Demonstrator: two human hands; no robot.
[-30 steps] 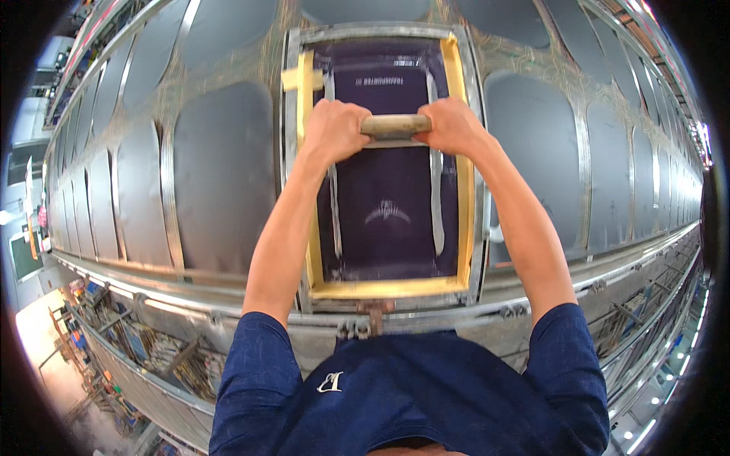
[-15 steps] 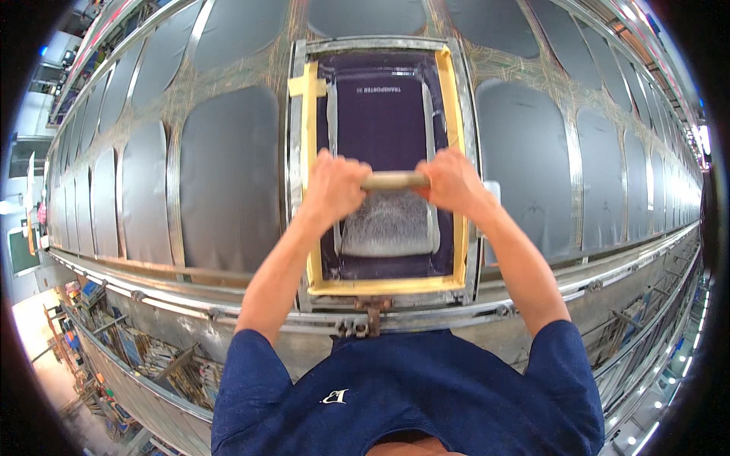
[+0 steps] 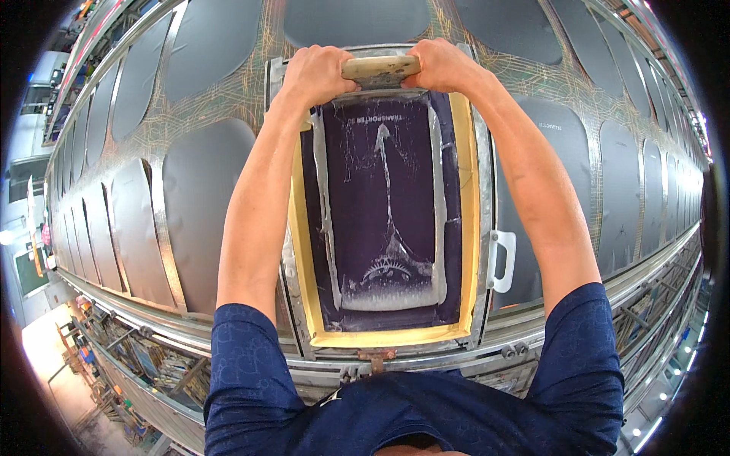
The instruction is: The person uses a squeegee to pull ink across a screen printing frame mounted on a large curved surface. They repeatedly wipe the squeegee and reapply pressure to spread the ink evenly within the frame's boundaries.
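Note:
Both arms reach forward to the far end of a screen printing frame (image 3: 485,304). My left hand (image 3: 315,74) is wrapped round the left end of a squeegee (image 3: 380,67) with a pale wooden handle. My right hand (image 3: 449,70) grips its right end. The squeegee lies crosswise at the frame's far edge; its blade is mostly hidden. Nearer me, the dark purple mesh (image 3: 357,197) shows a streaky whitish print pattern and a milky ink band along its near edge. Yellow tape (image 3: 391,336) lines the inside of the frame.
Flat dark grey panels (image 3: 205,213) lie in rows on the long table (image 3: 144,137), on both sides of the frame. A white handle (image 3: 501,262) sticks out from the frame's right side. Metal rails (image 3: 182,338) run along the table's near edge.
Both hands have pushed the squeegee from the middle of the mesh to the frame's far end. The printed pattern on the mesh now shows, and the view has shifted slightly.

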